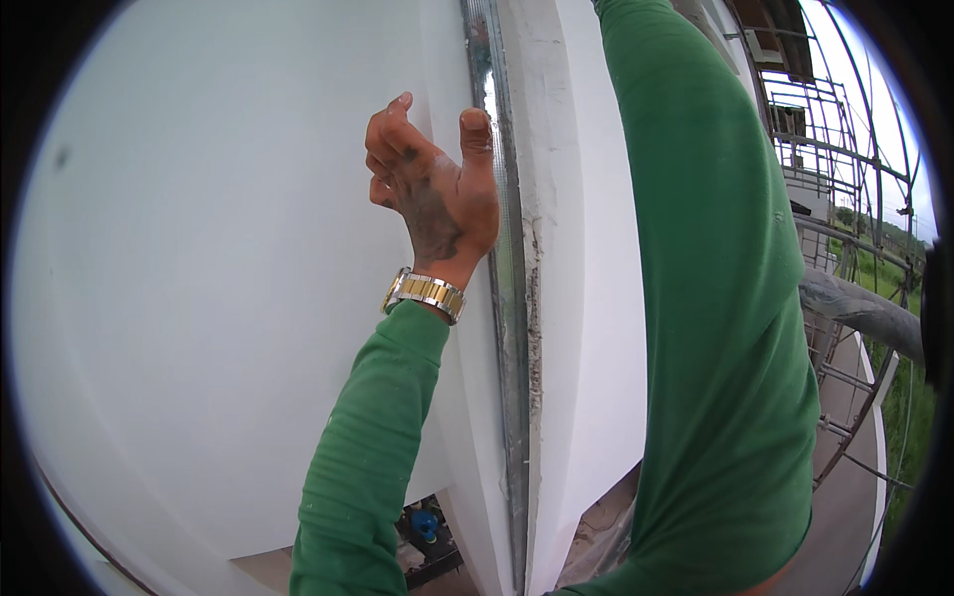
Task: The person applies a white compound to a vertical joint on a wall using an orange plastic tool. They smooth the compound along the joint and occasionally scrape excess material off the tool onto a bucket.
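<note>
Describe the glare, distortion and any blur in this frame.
Head view: pale sky washed out at upper right, bright glint on the metal strip; head view: edges bowing toward a black rim; head view: left hand fairly crisp, soft dark smudge at far left, lens or surface unclear.

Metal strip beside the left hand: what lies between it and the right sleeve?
In the head view, a pale, rough-edged band runs next to the metal strip, then a smooth white surface up to the right sleeve.
</note>
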Demonstrator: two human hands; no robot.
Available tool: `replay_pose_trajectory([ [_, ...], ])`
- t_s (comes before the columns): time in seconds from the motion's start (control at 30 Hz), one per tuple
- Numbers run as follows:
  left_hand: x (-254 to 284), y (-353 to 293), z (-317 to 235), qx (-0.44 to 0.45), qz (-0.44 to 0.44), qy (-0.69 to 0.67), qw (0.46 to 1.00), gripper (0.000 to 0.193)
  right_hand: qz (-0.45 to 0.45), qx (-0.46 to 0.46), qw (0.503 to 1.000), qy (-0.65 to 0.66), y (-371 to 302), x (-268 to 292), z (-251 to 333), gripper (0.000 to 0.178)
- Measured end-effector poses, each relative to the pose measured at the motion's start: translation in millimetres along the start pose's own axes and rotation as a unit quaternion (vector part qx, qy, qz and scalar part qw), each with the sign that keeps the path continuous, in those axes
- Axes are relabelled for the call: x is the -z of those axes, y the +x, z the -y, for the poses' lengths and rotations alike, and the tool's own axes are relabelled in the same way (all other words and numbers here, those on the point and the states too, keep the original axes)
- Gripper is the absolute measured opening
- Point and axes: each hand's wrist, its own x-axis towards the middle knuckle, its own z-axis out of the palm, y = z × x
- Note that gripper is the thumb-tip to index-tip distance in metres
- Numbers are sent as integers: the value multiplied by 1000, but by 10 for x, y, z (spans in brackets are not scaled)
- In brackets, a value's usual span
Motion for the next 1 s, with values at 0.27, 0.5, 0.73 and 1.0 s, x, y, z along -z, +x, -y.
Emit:
replay_pose_trajectory([
  [0.27,7,-19,60,-14,-16,25,999,80,7,-185,978,101,-284,162,-68,25],
  [0.5,23,-36,-81,12,18,0,1000,78,70,-306,939,142,-748,597,476,28],
  [0.73,-25,-33,-44,-16,-18,6,1000,82,53,-58,993,90,-794,353,397,35],
  [1.0,-53,-32,-58,-22,-18,-4,1000,83,40,-31,988,148,-1029,506,-60,34],
])
